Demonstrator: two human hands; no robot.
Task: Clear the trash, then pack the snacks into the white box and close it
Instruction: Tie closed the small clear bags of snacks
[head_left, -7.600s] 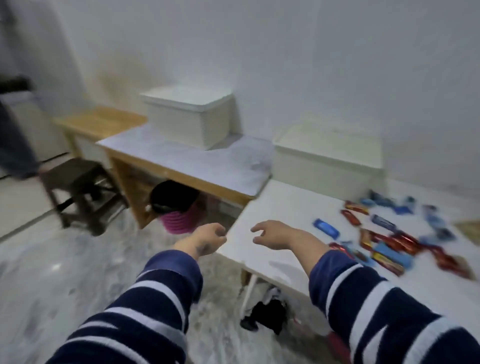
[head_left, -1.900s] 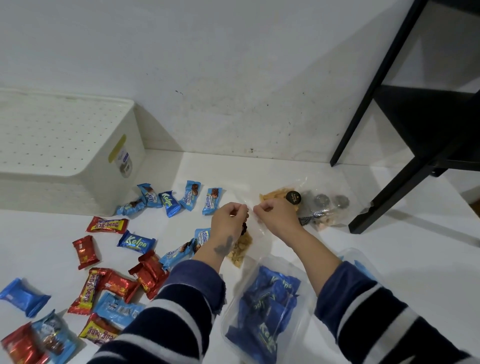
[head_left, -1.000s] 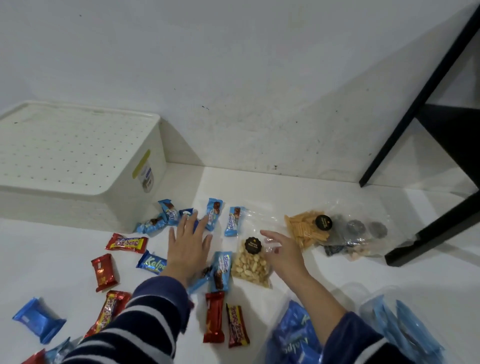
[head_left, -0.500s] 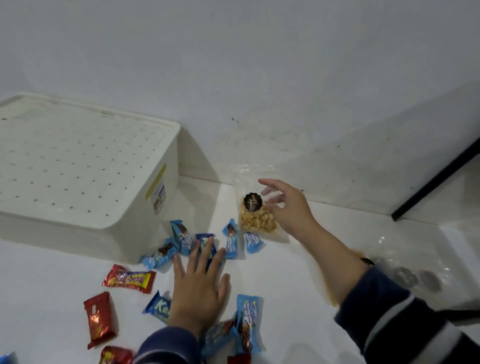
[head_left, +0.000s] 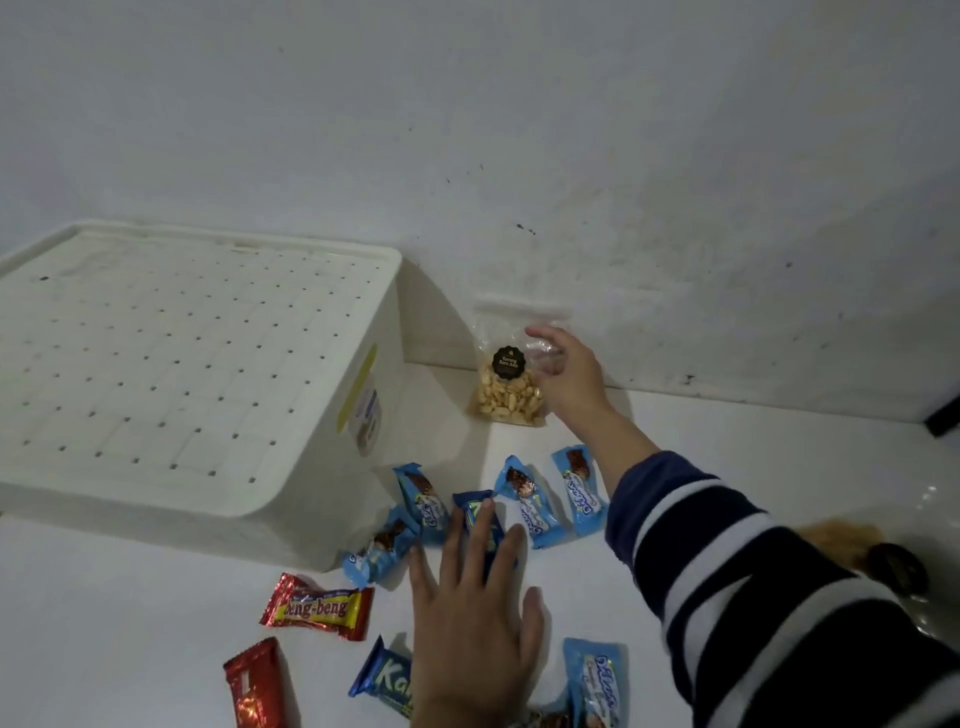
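Nearest you, your left hand (head_left: 470, 618) lies flat, fingers straight, on the counter (head_left: 727, 431) among loose snacks (head_left: 524, 499). None looks packed yet. Farther back, your right hand (head_left: 569, 374) pinches the peanut bag (head_left: 509, 382) against the wall. Left, the white box (head_left: 156, 364) sits lidded, crowding that corner.

Dim, cool and greyish throughout, with soft grain. Darker shade thrown right of the white box (head_left: 218, 395) onto the wall (head_left: 623, 156). Faint glare on the glossy table (head_left: 779, 457) at far right. Edges bowed by the wide lens; right sleeve (head_left: 753, 597) and nearby bag (head_left: 878, 551) smeared with blur.
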